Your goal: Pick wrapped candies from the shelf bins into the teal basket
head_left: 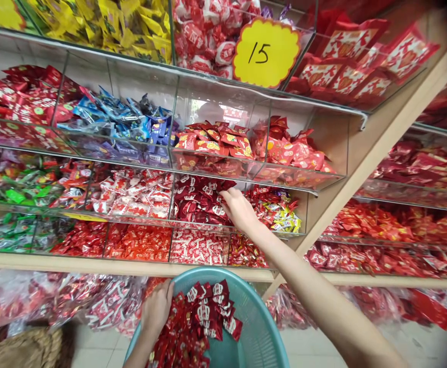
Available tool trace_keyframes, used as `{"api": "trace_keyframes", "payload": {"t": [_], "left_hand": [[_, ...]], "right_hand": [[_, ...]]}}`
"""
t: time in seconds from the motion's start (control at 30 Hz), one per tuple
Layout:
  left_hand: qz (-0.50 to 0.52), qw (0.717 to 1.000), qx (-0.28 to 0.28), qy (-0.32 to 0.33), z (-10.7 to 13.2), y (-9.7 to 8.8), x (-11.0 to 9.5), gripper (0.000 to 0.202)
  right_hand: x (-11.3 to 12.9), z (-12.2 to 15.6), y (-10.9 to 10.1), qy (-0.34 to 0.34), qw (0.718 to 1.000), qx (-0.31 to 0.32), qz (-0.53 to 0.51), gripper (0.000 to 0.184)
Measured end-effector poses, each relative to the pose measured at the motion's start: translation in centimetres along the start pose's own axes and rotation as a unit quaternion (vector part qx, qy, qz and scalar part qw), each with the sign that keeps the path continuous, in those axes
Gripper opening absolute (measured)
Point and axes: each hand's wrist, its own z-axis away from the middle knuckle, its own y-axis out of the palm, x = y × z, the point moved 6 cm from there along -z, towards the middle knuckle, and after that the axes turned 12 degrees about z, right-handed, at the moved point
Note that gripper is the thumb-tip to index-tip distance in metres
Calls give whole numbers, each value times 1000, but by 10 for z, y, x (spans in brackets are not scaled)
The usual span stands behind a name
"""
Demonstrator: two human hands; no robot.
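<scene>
My left hand (pixel 158 309) is closed over the left rim of a teal plastic basket (pixel 263 317). Inside the basket lie small red-wrapped candies (pixel 179 332) and, on top, dark red candy packets with white print (pixel 211 309). My right hand (pixel 240 208) reaches into a shelf compartment of similar dark red candy packets (pixel 196 197). Its fingers are bent at the right side of that pile; whatever is between them is hidden.
Clear dividers (pixel 173 92) split the shelves into candy compartments. A yellow price tag (pixel 267 52) marked 15 hangs above. A slanting wooden post (pixel 384 148) stands right of my arm. Bagged candies (pixel 66 301) lie below the shelf, with a woven basket (pixel 27 350) at lower left.
</scene>
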Motion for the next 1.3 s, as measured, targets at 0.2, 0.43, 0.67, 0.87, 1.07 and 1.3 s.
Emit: {"api": "trace_keyframes", "payload": {"t": [0.2, 0.43, 0.67, 0.87, 1.07, 1.3], "left_hand": [[4, 1000, 6, -5, -1, 2, 2, 56], [5, 1000, 2, 1, 0, 1, 2, 58], [1, 1000, 0, 3, 0, 1, 0, 57], [-4, 1000, -11, 12, -1, 1, -1, 55], [-6, 1000, -2, 2, 0, 2, 0, 54], [-2, 1000, -1, -4, -1, 3, 1, 55]], "right_hand": [[2, -19, 4, 55, 989, 91, 104, 24], [2, -23, 17, 73, 986, 102, 111, 21], [-17, -16, -9, 131, 986, 51, 88, 24], [-14, 37, -45, 73, 988, -129, -53, 21], [37, 125, 6, -77, 954, -135, -258, 18], [80, 172, 155, -72, 965, 96, -235, 23]]}}
